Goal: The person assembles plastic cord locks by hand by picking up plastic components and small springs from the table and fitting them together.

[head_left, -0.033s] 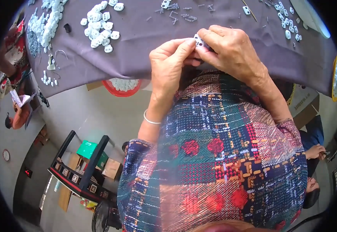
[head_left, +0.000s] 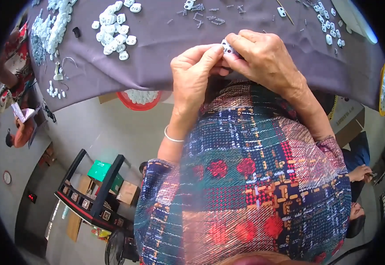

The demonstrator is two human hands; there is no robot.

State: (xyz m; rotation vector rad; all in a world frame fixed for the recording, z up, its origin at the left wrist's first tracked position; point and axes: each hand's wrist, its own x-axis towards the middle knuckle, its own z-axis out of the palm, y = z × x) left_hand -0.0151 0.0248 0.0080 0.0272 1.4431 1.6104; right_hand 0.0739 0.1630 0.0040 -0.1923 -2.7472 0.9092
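Near the table's front edge, both hands meet around a small white cord lock (head_left: pixel 228 47) with dark holes. My right hand (head_left: pixel 263 55) grips it between thumb and bent fingers, covering much of it. From the other side, my left hand (head_left: pixel 197 66) pinches at its left end with thumb and forefinger; anything else between those fingertips is hidden. Beyond the hands lie several small metal springs (head_left: pixel 214 20) and a loose white cord lock (head_left: pixel 189 4). Another one (head_left: pixel 281 12) rests beside a thin stick (head_left: pixel 286 12).
A pile of white plastic pieces (head_left: pixel 110 35) lies left on the dark tablecloth (head_left: pixel 152 26), with a larger heap (head_left: pixel 55 31) beyond. Small white pieces (head_left: pixel 329 22) are scattered at right. Below the table edge stands a red basin (head_left: pixel 130 105). A person (head_left: pixel 361 172) is at lower right.
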